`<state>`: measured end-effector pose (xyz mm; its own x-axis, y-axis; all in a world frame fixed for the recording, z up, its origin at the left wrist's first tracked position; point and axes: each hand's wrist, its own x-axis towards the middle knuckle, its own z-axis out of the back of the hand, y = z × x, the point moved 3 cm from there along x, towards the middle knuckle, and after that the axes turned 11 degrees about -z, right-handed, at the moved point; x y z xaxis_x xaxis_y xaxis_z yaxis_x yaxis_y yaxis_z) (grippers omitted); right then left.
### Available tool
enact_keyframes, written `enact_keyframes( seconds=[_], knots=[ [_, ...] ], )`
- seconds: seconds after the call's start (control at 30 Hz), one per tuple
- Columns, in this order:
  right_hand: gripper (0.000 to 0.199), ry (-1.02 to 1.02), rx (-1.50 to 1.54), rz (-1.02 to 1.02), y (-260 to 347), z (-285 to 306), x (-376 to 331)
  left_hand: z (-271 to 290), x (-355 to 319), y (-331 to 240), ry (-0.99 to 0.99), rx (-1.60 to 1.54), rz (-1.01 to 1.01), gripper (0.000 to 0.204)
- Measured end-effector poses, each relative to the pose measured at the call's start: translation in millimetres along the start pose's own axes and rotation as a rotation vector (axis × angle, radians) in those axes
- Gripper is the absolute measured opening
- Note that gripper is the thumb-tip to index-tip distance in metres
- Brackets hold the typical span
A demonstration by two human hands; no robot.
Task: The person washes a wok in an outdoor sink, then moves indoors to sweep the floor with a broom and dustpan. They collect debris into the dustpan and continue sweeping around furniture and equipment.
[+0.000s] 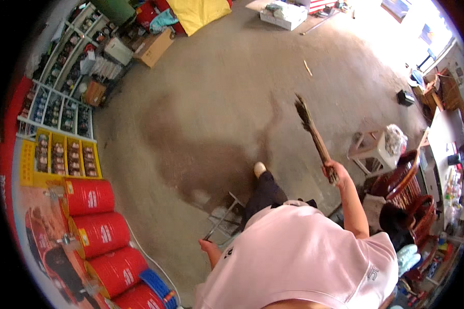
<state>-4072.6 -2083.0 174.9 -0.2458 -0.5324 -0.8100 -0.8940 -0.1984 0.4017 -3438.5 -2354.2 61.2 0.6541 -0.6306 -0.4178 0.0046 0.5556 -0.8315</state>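
Note:
My right hand (335,171) is closed around the lower end of a short broom (315,135), a long brown bundle of stalks with a darker, frayed tip pointing up and away over the floor. On the left, low beside my body, my left hand (209,247) is closed on the dark end of a thin handle. That handle seems to belong to a grey metal frame (225,219) with crossing bars, partly hidden behind my leg; its kind cannot be made out. A dark, damp-looking patch (201,165) spreads over the concrete floor ahead of my shoe (260,169).
Red drums (99,234) and a yellow rack (67,157) of bottles line the left side, below shelves (62,108). A cardboard box (153,47) stands far left. At right are a white stool (374,149) and wooden chairs (397,180). A thin stick (308,68) lies on the floor.

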Motion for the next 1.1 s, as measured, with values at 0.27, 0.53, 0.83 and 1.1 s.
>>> enact_keyframes(
  seconds=[0.27, 0.53, 0.83, 1.1],
  knots=[
    [0.013, -0.281, 0.351, -0.046, 84.6, -31.7, 70.6, -253.4, 4.4, -115.5, 0.030, 0.009, 0.047, 0.031],
    [0.016, -0.445, 0.062, -0.124, 234.2, -99.3, 221.0, -439.0, 19.4, -217.2, 0.181, 0.009, -0.111, 0.027],
    [0.018, -0.061, -0.037, -0.067, 518.6, -285.0, 391.2, -664.0, 10.6, -330.7, 0.135, -0.028, -0.077, 0.030],
    [0.014, 0.105, -0.140, -0.104, 712.8, -390.3, 537.9, -930.8, 20.0, -456.7, 0.184, -0.129, -0.063, 0.022]
  ],
)
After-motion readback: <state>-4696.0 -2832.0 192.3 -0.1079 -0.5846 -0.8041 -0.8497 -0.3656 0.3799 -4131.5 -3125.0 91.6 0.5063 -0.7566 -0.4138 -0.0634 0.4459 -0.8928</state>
